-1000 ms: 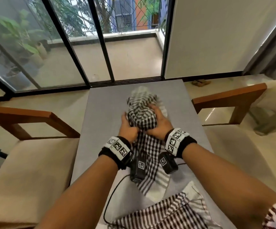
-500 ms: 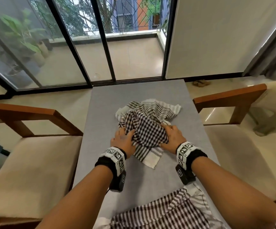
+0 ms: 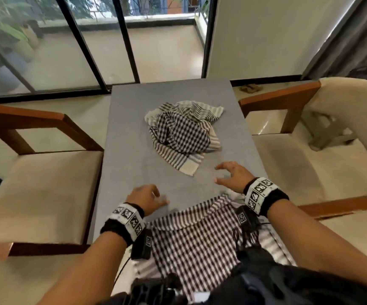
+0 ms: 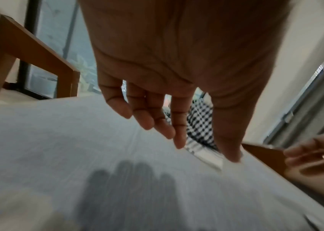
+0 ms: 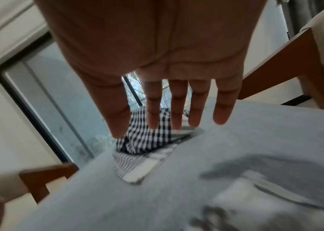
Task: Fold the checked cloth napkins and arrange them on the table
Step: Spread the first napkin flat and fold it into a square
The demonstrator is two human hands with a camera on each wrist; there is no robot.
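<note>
A crumpled black-and-white checked napkin [image 3: 183,132] lies in a heap at the middle of the grey table [image 3: 129,150]; both wrist views show it beyond the fingers [image 4: 198,125] [image 5: 147,140]. A second checked napkin [image 3: 195,236] lies spread at the near edge, under my wrists. My left hand [image 3: 147,198] hovers just above the bare tabletop with straight fingers [image 4: 157,120], holding nothing. My right hand [image 3: 231,175] hangs over the table to the right, fingers spread [image 5: 176,112] and empty. Both hands are apart from the far napkin.
Cushioned chairs with wooden arms flank the table, one at the left [image 3: 35,190] and one at the right [image 3: 310,155]. Glass sliding doors [image 3: 94,45] stand beyond the far edge. A black cable runs off my left wrist camera [image 3: 143,245].
Both hands let go of the bunched napkin, left it in a heap mid-table, and drew back toward me. They now hover empty above the near napkin's far edge.
</note>
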